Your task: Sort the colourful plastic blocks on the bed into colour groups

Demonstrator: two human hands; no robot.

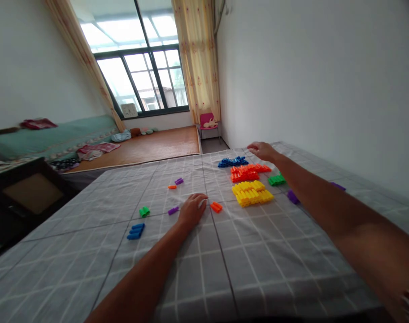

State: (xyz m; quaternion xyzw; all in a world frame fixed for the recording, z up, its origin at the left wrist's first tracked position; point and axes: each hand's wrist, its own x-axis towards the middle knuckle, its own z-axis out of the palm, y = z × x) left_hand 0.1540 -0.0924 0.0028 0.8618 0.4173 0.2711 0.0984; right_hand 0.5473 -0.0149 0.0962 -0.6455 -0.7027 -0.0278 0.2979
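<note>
My left hand [193, 208] rests on the grey checked cloth [191, 269], fingers curled and pointing right; what they hold, if anything, is hidden. Just right of it lie orange pieces [216, 207], and a purple piece [173, 210] is on its left. My right hand [262, 150] is stretched to the far edge, beside a blue pile [233, 162]; its fingers are bent and their grip is unclear. Nearer than the blue pile are an orange pile [246, 172] and a yellow pile [251, 193]. Green pieces [276, 180] and purple pieces [293, 196] lie beside my right forearm.
Blue pieces [136, 231], a green piece [144, 211], a small orange piece [172, 187] and another purple piece [179, 181] lie on the left. A dark cabinet [29, 197] stands at left, a pink chair [208, 121] beyond the cloth. A white wall rises on the right.
</note>
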